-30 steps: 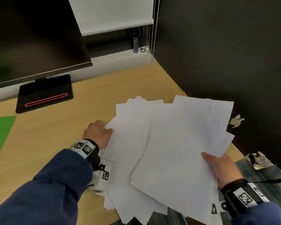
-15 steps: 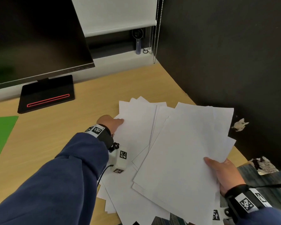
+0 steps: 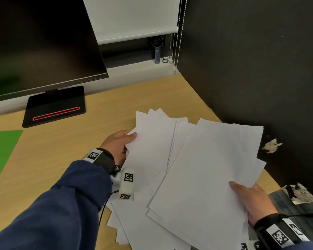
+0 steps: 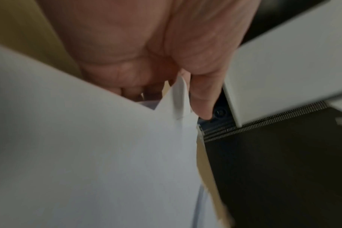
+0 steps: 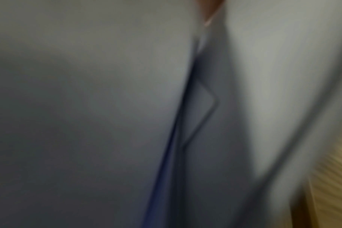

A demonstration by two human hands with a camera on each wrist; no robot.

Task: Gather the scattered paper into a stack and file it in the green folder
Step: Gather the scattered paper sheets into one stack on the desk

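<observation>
Since a second ago the left hand (image 3: 118, 147) has slid up to pinch the left sheets' (image 3: 152, 141) corner, green folder (image 3: 2, 156) waiting far left. Sweep rightward under the fan (image 3: 206, 177) clamped by the right hand (image 3: 253, 201), squaring edges.

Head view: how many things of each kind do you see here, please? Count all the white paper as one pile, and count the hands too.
white paper pile: 1
green folder: 1
black monitor: 1
hands: 2, the left hand and the right hand
Total: 5
</observation>
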